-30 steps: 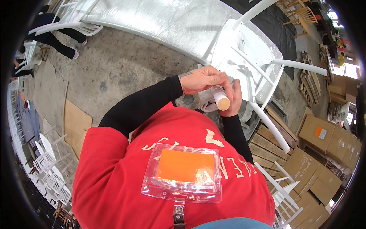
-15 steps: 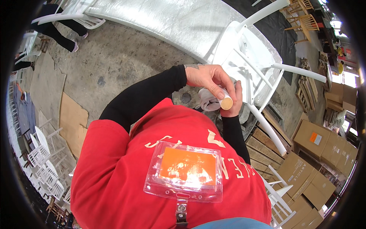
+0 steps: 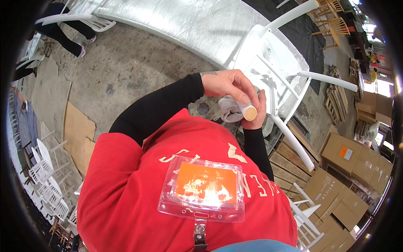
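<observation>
A white chair [image 3: 268, 56] lies upside down on the wrapped table, its legs sticking out. One leg, a white chair leg [image 3: 249, 112] with a bare wood end, points up toward me. My left hand [image 3: 231, 86] is closed over it, thumb and fingers near the tip. On the leg's right side, my right hand [image 3: 258, 110] curls around it; part of that hand is hidden behind the leg. A bunched grey cloth [image 3: 229, 110] hangs just left of the leg, beneath my left hand. Which hand bears the cloth, I cannot tell.
Plastic film covers the long table [image 3: 168, 21]. Wooden slats [image 3: 289, 161] and cardboard boxes [image 3: 357, 157] stand to the right. More white chairs [image 3: 46, 172] are at the left, near flat cardboard [image 3: 77, 134]. Another person's legs [image 3: 67, 38] show at the far left.
My left thumb and fingers have shifted slightly back from the chair leg's bare end. My right hand, the cloth and the chair look nearly the same.
</observation>
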The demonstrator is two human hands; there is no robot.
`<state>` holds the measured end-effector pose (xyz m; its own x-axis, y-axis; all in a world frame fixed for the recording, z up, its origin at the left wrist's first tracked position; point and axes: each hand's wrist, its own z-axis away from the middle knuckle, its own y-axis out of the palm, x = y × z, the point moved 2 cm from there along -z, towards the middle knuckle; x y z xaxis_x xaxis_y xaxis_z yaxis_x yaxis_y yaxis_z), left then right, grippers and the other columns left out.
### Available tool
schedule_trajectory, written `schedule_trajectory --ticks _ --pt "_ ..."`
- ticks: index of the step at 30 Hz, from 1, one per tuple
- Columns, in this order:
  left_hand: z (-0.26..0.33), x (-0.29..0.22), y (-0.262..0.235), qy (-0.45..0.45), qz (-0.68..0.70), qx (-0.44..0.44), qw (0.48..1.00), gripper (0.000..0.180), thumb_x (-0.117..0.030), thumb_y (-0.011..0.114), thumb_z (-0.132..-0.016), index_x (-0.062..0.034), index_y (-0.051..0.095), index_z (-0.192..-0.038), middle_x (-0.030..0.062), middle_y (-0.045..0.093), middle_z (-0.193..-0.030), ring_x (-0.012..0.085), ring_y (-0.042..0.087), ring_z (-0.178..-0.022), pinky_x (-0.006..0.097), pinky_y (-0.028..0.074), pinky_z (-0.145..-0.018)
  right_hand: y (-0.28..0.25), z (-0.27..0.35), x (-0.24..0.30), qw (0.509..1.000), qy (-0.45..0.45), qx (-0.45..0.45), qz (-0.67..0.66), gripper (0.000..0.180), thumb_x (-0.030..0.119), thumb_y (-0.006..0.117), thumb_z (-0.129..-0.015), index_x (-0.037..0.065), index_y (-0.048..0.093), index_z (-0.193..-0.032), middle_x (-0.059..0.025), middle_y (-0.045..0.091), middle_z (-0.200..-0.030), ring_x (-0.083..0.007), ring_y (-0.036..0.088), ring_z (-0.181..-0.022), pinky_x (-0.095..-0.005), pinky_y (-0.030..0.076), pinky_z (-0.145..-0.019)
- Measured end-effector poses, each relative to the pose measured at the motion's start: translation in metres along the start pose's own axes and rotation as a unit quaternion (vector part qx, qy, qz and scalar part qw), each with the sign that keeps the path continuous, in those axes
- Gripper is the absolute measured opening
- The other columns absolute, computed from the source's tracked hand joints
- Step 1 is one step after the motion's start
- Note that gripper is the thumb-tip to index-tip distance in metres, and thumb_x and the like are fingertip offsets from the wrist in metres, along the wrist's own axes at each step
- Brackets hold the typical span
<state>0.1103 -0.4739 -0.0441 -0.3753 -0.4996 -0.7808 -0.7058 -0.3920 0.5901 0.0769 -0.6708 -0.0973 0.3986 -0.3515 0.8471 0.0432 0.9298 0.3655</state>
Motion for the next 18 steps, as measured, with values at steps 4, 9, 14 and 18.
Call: schedule_trajectory --ticks 4,9,14,18 --pt "0.000 -0.001 -0.004 0.002 -0.038 0.019 0.999 0.033 -0.011 0.081 -0.081 0.0010 0.074 -0.111 0.0140 0.073 -0.114 0.0230 0.066 -0.112 0.038 0.044 -0.106 0.011 0.000 0.002 0.999 -0.013 -0.036 0.028 0.044 0.037 0.040 -0.107 -0.001 0.061 -0.105 -0.0125 0.068 -0.096 -0.0195 0.066 -0.084 -0.0334 0.052 -0.073" --pt "-0.007 0.000 -0.005 -0.035 -0.016 0.052 0.998 0.037 -0.011 0.083 -0.079 0.0010 0.074 -0.113 0.0125 0.074 -0.114 0.0199 0.066 -0.110 0.033 0.047 -0.102 0.005 -0.001 0.000 0.965 -0.132 -0.080 0.212 0.050 0.036 0.037 -0.107 -0.006 0.061 -0.095 -0.0168 0.071 -0.089 -0.0203 0.067 -0.077 -0.0347 0.052 -0.069" --pt "-0.010 -0.001 -0.007 -0.061 -0.014 0.072 0.995 0.039 -0.012 0.083 -0.079 0.0011 0.073 -0.114 0.0117 0.074 -0.112 0.0180 0.067 -0.106 0.030 0.050 -0.097 0.006 -0.002 -0.001 0.989 -0.080 -0.067 0.109 0.050 0.036 0.038 -0.108 -0.007 0.059 -0.094 -0.0148 0.069 -0.085 -0.0185 0.065 -0.075 -0.0351 0.052 -0.069" --pt "-0.012 0.002 -0.010 -0.067 -0.004 0.083 0.994 0.038 -0.012 0.084 -0.079 0.0008 0.073 -0.113 0.0112 0.074 -0.111 0.0177 0.068 -0.104 0.031 0.051 -0.096 0.009 -0.002 -0.003 0.996 -0.051 -0.071 0.009 0.048 0.034 0.038 -0.108 -0.007 0.058 -0.096 -0.0139 0.067 -0.087 -0.0173 0.063 -0.077 -0.0349 0.051 -0.070"
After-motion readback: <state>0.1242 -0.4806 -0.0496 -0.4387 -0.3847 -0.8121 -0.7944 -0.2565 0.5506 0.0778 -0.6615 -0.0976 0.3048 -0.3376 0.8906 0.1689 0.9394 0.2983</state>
